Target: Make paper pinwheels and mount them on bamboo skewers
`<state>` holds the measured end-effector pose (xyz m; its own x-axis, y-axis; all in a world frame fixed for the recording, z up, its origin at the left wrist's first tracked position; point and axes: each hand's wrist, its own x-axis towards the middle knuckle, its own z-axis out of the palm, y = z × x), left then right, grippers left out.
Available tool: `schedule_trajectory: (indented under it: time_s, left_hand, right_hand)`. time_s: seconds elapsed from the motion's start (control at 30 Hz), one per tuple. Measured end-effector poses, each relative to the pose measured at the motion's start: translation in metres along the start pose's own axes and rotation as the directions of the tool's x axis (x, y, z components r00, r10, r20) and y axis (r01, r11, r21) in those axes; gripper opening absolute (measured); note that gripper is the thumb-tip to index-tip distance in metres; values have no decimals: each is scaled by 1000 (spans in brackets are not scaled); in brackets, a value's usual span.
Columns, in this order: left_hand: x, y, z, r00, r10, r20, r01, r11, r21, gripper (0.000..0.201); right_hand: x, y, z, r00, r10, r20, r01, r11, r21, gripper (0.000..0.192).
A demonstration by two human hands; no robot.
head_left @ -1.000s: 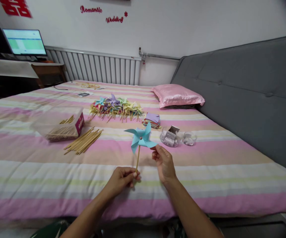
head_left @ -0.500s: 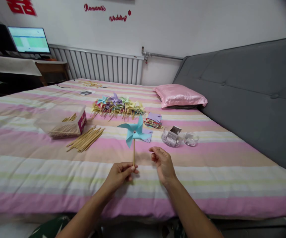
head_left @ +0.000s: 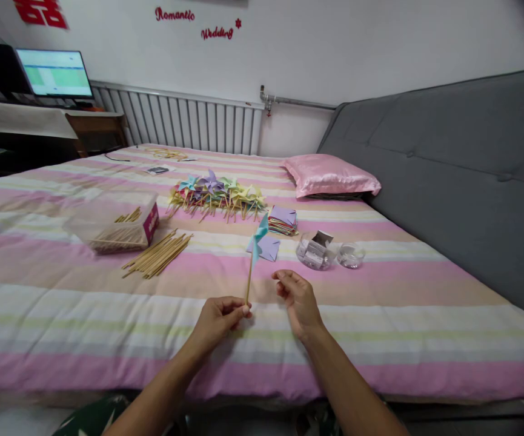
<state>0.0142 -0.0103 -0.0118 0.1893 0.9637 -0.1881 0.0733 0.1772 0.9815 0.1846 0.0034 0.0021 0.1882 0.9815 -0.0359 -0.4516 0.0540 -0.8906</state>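
**A:** Left hand (head_left: 218, 320) has the grip clenched on the bottom of a thin wooden stick (head_left: 248, 283), thumb and fingertips pinching it just above the bedspread. The stick stands nearly upright, leaning a touch to the right.

**B:** And on top of it, the blue pinwheel (head_left: 258, 240), turned edge-on to the camera, so only a narrow sliver of its paper shows.

**A:** Right hand (head_left: 298, 300) sits just beside the stick, grip released, fingers loosely curled and holding nothing. It is close to the stick but apart from it.

**B:** Both hands hover low over the striped bed (head_left: 380, 315), near its front edge.

**A:** Moving outward: a lilac paper square (head_left: 268, 247) lies flat just behind the pinwheel, and beyond that a stack of coloured paper squares (head_left: 282, 220).

**B:** To the right of those, a clear plastic container (head_left: 312, 252) with small bits inside, and its clear lid (head_left: 349, 255) lying beside it.

**A:** On the left, a loose bundle of bare sticks (head_left: 158, 254), and next to it a clear box (head_left: 116, 222) with more sticks inside.

**B:** Further back, a pile of finished pinwheels (head_left: 216, 194) in mixed colours, a pink pillow (head_left: 329, 174) against the grey headboard (head_left: 447, 157).
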Motion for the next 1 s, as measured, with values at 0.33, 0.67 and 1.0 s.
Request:
schedule_trajectory:
  time_s: [0.33,0.67,1.0]
  left_hand:
    - [-1,-4,0,996,65,62,-74,985,154,27]
    - [-1,-6,2,989,60,136,-101,943,318,25]
    - [-1,-8,2,986,60,155,-111,931,347,24]
  right_hand:
    - [-2,-6,0,991,-119,65,119,993,0,24]
    - [3,-2,-1,993,-94,-70,104,982,156,19]
    - [4,-5,-3,987,-97,-125,106,992,63,23]
